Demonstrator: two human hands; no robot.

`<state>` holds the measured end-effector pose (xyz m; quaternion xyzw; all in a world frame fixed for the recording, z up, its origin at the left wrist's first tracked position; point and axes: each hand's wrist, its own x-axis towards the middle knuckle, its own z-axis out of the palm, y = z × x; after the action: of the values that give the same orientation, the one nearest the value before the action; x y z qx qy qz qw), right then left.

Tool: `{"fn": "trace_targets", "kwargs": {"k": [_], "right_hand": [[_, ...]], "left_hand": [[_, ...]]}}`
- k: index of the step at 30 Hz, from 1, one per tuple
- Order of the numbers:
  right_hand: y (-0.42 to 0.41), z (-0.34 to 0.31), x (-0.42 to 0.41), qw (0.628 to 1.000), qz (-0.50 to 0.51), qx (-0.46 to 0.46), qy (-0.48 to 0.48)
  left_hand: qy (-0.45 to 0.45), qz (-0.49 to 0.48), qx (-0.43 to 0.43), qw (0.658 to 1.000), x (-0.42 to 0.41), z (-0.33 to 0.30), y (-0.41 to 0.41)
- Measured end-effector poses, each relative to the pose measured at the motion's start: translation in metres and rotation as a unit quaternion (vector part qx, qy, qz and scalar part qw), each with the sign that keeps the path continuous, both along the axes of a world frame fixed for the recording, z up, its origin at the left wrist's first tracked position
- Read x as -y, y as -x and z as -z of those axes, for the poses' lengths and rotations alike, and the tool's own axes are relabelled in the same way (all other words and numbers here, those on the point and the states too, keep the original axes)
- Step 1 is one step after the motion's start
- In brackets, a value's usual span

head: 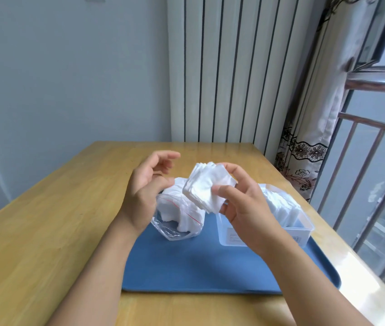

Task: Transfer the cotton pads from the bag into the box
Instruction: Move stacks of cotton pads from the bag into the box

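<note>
Pinching a thick stack of cotton pads (206, 188) between thumb and curled fingers, the right hand (245, 205) holds it in the air above the middle of the blue tray (186, 262), thumb on the near face of the stack and fingertips wrapped over its far edge. The stack is tilted, its broad faces turned toward the person, with the sheets fanned a little at the top. The left hand (148, 184) hovers just left of the stack with fingers loosely spread and nothing in its grasp.

What the next move turns on, in my judgement, is that the clear plastic box (299, 234) lies right of and below the held stack, partly hidden behind the right wrist, so the right hand is plainly the nearer one and needs only to swing right and lower. The box's long axis runs near to far. A row of pads already stands on edge in its far part, while its near end looks free, so the new stack would probably go there.

Below and left of the grip, the transparent bag (177, 216) with a red seal line slumps open on the tray, more white pads inside it, so the transfer looks roughly midway.
</note>
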<state>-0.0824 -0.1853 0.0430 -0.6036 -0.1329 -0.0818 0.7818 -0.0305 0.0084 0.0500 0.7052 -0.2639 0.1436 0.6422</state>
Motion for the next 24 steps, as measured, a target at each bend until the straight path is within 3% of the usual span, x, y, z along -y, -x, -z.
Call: {"fn": "trace_targets", "kwargs": {"k": [2, 6, 15, 24], "right_hand": [[-0.002, 0.001, 0.002, 0.999, -0.024, -0.014, -0.038], [-0.005, 0.003, 0.005, 0.999, -0.008, -0.013, -0.044], [-0.005, 0.005, 0.007, 0.982, 0.154, 0.061, 0.086], [0.003, 0.014, -0.007, 0.986, 0.052, 0.056, 0.148]], "left_hand": [[0.073, 0.069, -0.032, 0.994, 0.013, -0.005, 0.01], [0.06, 0.078, -0.113, 0.989, 0.035, -0.004, 0.021], [0.057, 0.119, -0.193, 0.972, 0.047, 0.005, 0.022], [0.069, 0.159, -0.196, 0.965, 0.062, 0.017, 0.026]]}}
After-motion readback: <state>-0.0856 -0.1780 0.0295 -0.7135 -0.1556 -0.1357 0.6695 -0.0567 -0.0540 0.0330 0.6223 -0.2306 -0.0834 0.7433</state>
